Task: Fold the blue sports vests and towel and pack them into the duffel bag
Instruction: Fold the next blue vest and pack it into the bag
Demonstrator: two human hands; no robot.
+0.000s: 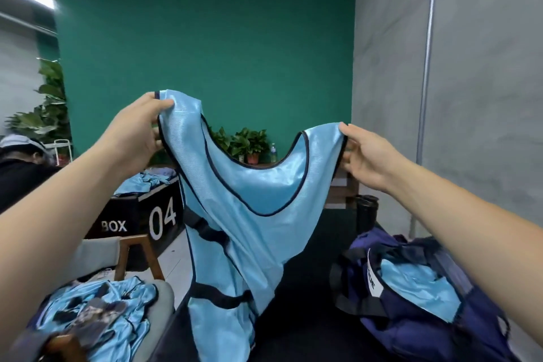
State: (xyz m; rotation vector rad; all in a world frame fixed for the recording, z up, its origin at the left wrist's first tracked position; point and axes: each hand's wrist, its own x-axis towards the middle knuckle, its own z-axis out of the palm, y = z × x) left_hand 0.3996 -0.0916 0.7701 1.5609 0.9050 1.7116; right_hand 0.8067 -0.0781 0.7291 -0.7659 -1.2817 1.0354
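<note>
Sky-blue mesh vest (249, 214), dark-trimmed, one item, held up in the air at chest height.

- Left hand (138, 138): fingers and thumb curled round the top of one shoulder strap; this strap sits the higher of the two.
- Right hand (364, 153): thumb and fingers pinch the tip of the other strap, slightly lower.
- Lie of the vest: stretched side to side between the two hands, neckline sagging in the middle, long axis hanging straight down from the straps — hem out of view at the bottom edge.
- Duffel bag (390, 335): navy, open, low on the right, below the right forearm and so nearer that hand; a folded vest (417, 288) already lies inside.
- Pile of unfolded vests (97, 311): on the chair (164, 300), low left.

Judgement: the fold likely begins by bringing strap to strap — then the bundle travels down and right.
</note>
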